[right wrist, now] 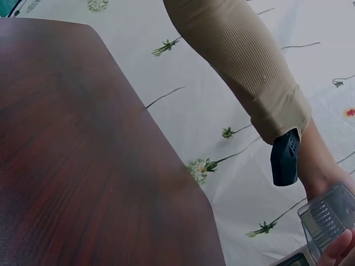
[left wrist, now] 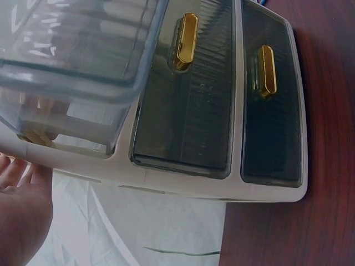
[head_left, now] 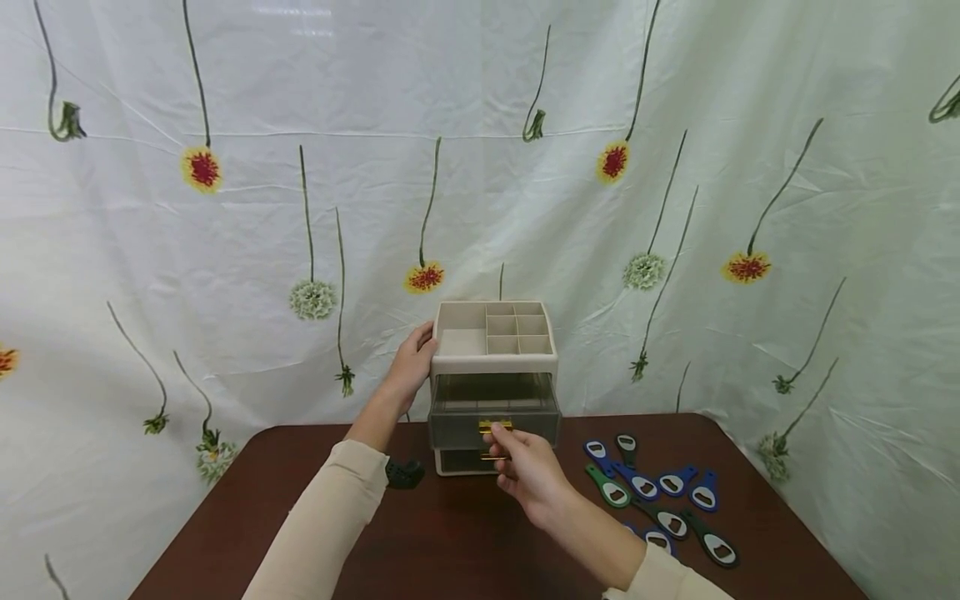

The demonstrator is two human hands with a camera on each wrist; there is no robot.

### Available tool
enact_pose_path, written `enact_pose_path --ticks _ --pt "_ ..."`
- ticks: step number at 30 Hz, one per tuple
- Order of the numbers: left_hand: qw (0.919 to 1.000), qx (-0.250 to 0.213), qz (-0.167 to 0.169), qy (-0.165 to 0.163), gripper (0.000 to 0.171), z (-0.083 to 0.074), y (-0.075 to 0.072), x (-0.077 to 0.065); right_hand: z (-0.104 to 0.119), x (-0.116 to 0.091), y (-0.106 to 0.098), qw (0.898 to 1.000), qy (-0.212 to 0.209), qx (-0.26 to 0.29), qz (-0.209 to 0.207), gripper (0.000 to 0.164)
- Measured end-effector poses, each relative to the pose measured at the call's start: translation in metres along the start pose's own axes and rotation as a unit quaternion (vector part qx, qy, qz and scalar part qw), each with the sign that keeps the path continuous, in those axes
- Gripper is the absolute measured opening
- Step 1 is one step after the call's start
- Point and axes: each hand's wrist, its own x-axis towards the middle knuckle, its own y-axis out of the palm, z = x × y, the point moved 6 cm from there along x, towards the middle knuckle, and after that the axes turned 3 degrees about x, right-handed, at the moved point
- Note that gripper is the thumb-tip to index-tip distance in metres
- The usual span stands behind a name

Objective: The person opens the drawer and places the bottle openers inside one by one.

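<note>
Near far edge of table point(head_left: 450, 533): drawer organizer point(head_left: 495, 364), top drawer point(head_left: 456, 430) open | right hand point(head_left: 528, 471): pinching its gold handle point(head_left: 484, 426) | left hand point(head_left: 414, 354): uncurled against organizer's left side | bottle openers point(head_left: 645, 486): toward right edge

cabinet point(head_left: 495, 364): beige; drawers point(head_left: 453, 432): smoky grey; handles point(left wrist: 187, 39): gold; table point(head_left: 442, 542): reddish-brown; cloth point(head_left: 480, 208): white, flowered

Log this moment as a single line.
left hand: touching side of organizer | right hand: pinching gold handle | top drawer: pulled out | bottle openers: on table, right of organizer
</note>
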Motion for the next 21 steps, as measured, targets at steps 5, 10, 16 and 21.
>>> enact_pose_path --ticks 5,10,16,21 --pt "1.0 -0.001 0.002 0.0 0.053 0.002 0.0 0.0 -0.001 -0.006 0.0 1.0 0.001 -0.004 0.001 0.037" --pt "0.9999 -0.01 0.001 0.003 0.053 0.003 -0.003 0.001 0.0 -0.011 0.001 1.0 0.0 -0.009 0.001 0.035" --pt "0.9999 -0.01 0.005 0.005 0.053 0.004 -0.002 0.002 -0.001 -0.02 0.002 1.0 0.007 -0.006 -0.002 0.035" --pt "0.9999 -0.011 0.001 -0.001 0.053 0.004 0.0 0.001 -0.004 -0.024 0.0 1.0 0.012 -0.003 0.006 0.036"
